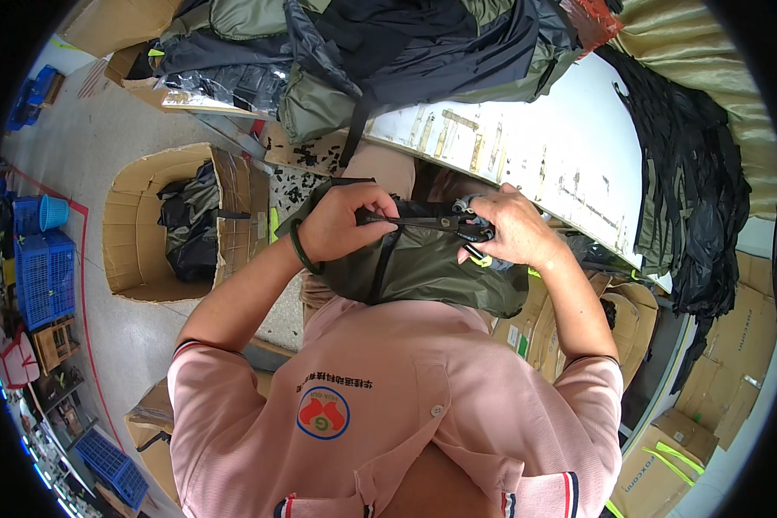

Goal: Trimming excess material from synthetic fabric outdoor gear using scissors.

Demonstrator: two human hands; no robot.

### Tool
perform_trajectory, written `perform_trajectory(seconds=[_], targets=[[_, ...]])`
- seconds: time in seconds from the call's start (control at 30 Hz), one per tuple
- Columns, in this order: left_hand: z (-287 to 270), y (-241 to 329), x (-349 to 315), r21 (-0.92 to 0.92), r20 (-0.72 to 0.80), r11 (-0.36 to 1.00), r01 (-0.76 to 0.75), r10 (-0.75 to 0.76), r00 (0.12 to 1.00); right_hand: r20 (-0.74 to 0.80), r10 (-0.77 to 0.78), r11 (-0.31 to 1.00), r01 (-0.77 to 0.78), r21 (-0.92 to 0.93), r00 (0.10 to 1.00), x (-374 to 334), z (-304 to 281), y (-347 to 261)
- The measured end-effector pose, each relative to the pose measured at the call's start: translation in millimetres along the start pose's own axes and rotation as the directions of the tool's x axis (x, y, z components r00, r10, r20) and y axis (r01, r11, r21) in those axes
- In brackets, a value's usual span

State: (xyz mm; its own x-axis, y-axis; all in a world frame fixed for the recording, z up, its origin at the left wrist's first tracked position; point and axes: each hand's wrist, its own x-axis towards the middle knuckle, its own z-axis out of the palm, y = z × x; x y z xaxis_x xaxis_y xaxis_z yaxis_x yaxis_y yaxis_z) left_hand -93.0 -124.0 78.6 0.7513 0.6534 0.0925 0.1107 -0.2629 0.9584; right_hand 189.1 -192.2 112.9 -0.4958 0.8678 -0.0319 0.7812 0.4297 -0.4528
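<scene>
An olive-green fabric bag (440,272) with black straps lies across my lap. My left hand (345,220), a dark green bangle at its wrist, is closed in a pinch on a black strap (375,216) at the bag's upper edge. In my right hand (513,226) is a pair of black scissors (444,223), its handles wrapped by my fingers. The blades point left and reach close to my left fingertips, above the fabric. Whether they touch the strap I cannot make out. A small yellow piece (481,262) shows under my right fingers.
Ahead stands a white worktable (569,138) heaped with dark fabric bags (423,52). On the left, an open cardboard box (129,233) holds black fabric. Black scraps (293,186) litter the floor. Black straps (690,173) hang at the right, above cardboard boxes (664,466).
</scene>
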Motion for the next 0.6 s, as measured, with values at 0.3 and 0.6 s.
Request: perform_trajectory(seconds=[0.3,0.6], targets=[[-0.1,-0.6,0.1,-0.081,0.023,0.994,0.071,-0.070,0.997,-0.007,0.031,0.997,-0.031,-0.067,1.000,2.0,-0.8,-7.5],[2.0,-12.7,-1.4,-0.068,0.029,0.997,0.047,-0.046,0.999,-0.114,0.169,0.979,-0.154,0.130,0.979,2.5,8.3,-7.9]])
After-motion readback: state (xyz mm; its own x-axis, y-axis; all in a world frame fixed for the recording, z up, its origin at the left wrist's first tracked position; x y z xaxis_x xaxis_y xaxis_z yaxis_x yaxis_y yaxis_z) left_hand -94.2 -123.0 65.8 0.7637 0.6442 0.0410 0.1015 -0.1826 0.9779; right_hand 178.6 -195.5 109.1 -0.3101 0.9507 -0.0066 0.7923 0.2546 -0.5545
